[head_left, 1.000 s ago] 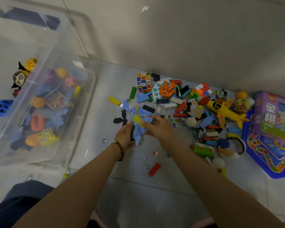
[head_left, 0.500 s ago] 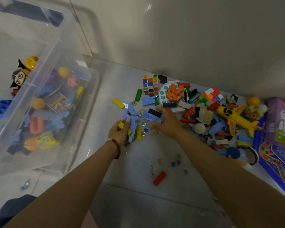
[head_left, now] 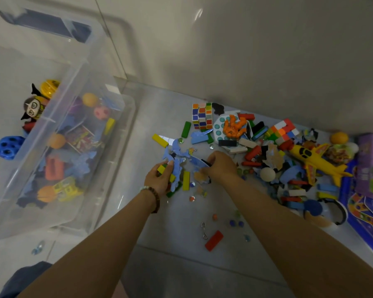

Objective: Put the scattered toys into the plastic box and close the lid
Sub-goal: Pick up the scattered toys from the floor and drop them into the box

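Left hand [head_left: 159,180]: we see its fingers curled round a yellow block [head_left: 161,168].
Right hand [head_left: 221,166]: fingers pinch, seemingly, a blue puzzle piece [head_left: 197,161].
Plastic box [head_left: 128,117]: open, left of the scattered toys [head_left: 254,151] on the floor [head_left: 181,265].

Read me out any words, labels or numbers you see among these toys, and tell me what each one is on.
Nothing can be quoted as it reads.
Purple game box: large white Chinese characters, cut off by the picture's edge, unreadable.
Same box, green lower panel: small print, too blurred.
Printed packet inside the plastic box: blurred through the wall.
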Demonstrator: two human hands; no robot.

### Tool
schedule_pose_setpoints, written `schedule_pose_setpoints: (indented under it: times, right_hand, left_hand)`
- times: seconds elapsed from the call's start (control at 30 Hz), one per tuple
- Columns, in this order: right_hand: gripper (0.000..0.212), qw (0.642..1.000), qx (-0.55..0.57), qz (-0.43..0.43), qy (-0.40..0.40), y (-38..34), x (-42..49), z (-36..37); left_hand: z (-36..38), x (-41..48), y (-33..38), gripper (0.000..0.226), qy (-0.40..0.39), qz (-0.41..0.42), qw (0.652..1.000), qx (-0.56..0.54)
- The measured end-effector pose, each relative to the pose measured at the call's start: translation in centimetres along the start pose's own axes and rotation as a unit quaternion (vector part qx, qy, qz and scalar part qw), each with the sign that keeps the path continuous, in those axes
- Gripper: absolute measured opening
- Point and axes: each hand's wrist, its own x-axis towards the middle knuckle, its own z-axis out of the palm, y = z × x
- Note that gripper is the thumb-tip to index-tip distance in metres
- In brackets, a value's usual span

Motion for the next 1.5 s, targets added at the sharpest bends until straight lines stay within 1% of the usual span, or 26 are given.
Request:
schedule_pose_setpoints:
  times: [0.1,0.2,0.27,0.3,0.33,0.4,0.5,0.57,0.6,0.63,0.7,0.77,0.83,0.9,0.93,1.0,1.03,1.1,1.17,1.2,1.27,1.3,1.4,1.43,1.5]
  right_hand:
    - [0.010,0.999,0.037,0.008,0.015,-0.3,-0.4,0.0]
    - [0.021,0.994,0.106,0.008,0.020,-0.6,-1.3,-0.7]
    - [0.029,0.976,0.216,0.026,0.016,-1.1,-2.4,-1.5]
    - [0.031,0.959,0.281,0.041,0.007,-1.5,-3.1,-2.0]
    - [0.032,0.942,0.332,0.053,-0.009,-2.0,-3.9,-2.5]
    - [0.036,0.923,0.379,0.058,-0.044,-3.2,-5.3,-3.6]
    - [0.038,0.895,0.431,0.039,-0.108,-6.4,-7.5,-5.5]
    - [0.035,0.875,0.459,0.006,-0.154,-9.3,-9.2,-6.6]
    - [0.036,0.873,0.455,-0.014,-0.172,-11.0,-10.2,-7.2]
    - [0.035,0.879,0.438,-0.042,-0.183,-12.8,-11.2,-7.6]
    - [0.033,0.893,0.401,-0.092,-0.184,-16.8,-13.1,-8.1]
    - [0.032,0.898,0.383,-0.129,-0.174,-20.9,-14.8,-8.0]
    - [0.034,0.897,0.378,-0.151,-0.172,-24.8,-16.2,-7.2]
    - [0.034,0.900,0.364,-0.161,-0.176,-28.3,-17.2,-5.9]
    - [0.034,0.900,0.365,-0.160,-0.178,-29.8,-17.7,-5.1]
    - [0.037,0.897,0.381,-0.144,-0.174,-32.0,-18.2,-3.3]
    - [0.032,0.898,0.385,-0.140,-0.161,-32.6,-18.1,-2.4]
    - [0.015,0.902,0.396,-0.129,-0.118,-32.7,-17.7,-1.3]
    - [0.012,0.905,0.400,-0.115,-0.087,-31.5,-17.1,-1.0]
    - [0.016,0.908,0.397,-0.110,-0.080,-30.6,-17.0,-1.2]
    - [0.030,0.912,0.389,-0.106,-0.079,-28.4,-16.9,-2.0]
    - [0.030,0.914,0.384,-0.106,-0.075,-27.2,-16.8,-2.7]
    - [0.019,0.923,0.367,-0.094,-0.069,-23.1,-16.3,-5.1]
    - [0.020,0.927,0.359,-0.090,-0.066,-21.8,-16.2,-6.0]
    - [0.028,0.937,0.339,-0.074,-0.054,-19.1,-15.9,-7.6]
  left_hand:
    - [-0.3,-0.4,-0.2,0.042,0.008,0.000,1.000,0.001]
    - [-0.7,-0.8,-0.3,0.042,0.015,0.000,1.000,0.006]
    - [-1.0,-1.1,0.0,0.041,0.018,0.002,1.000,0.011]
    - [-1.1,-1.5,0.5,0.042,0.015,0.007,1.000,0.016]
    - [-1.2,-1.8,1.0,0.043,0.008,0.016,1.000,0.020]
    - [-1.6,-3.3,3.3,0.041,-0.010,0.033,0.999,0.018]
    - [-2.7,-6.7,8.5,0.032,-0.030,0.051,0.998,-0.007]
    - [-4.1,-8.8,11.8,0.032,-0.032,0.077,0.996,-0.002]
    - [-5.0,-10.0,13.5,0.031,-0.028,0.092,0.995,0.002]
    - [-6.2,-11.1,15.1,0.027,-0.020,0.107,0.994,0.007]
    - [-9.2,-13.3,18.2,0.023,0.005,0.148,0.989,0.028]
    - [-13.1,-15.1,20.7,0.026,0.026,0.182,0.981,0.064]
    - [-17.4,-16.0,22.1,0.029,0.059,0.197,0.974,0.090]
    - [-21.2,-16.4,22.6,0.031,0.092,0.194,0.972,0.093]
    - [-22.5,-16.6,22.7,0.034,0.097,0.179,0.975,0.084]
    - [-24.5,-17.0,22.5,0.045,0.080,0.136,0.987,0.018]
    - [-25.3,-17.3,22.3,0.051,0.069,0.106,0.992,-0.013]
    - [-26.5,-17.0,21.4,0.063,0.078,0.059,0.995,-0.024]
    - [-27.5,-16.5,20.2,0.073,0.119,0.041,0.992,0.004]
    - [-27.7,-16.5,19.9,0.074,0.126,0.042,0.991,0.026]
    - [-27.3,-16.8,20.2,0.069,0.112,0.051,0.990,0.066]
    - [-26.7,-16.8,20.5,0.065,0.099,0.061,0.991,0.065]
    - [-24.0,-17.3,21.9,0.047,0.060,0.124,0.988,0.070]
    - [-22.7,-17.4,22.2,0.042,0.053,0.148,0.984,0.080]
    - [-19.9,-18.1,22.5,0.036,0.022,0.168,0.983,0.068]
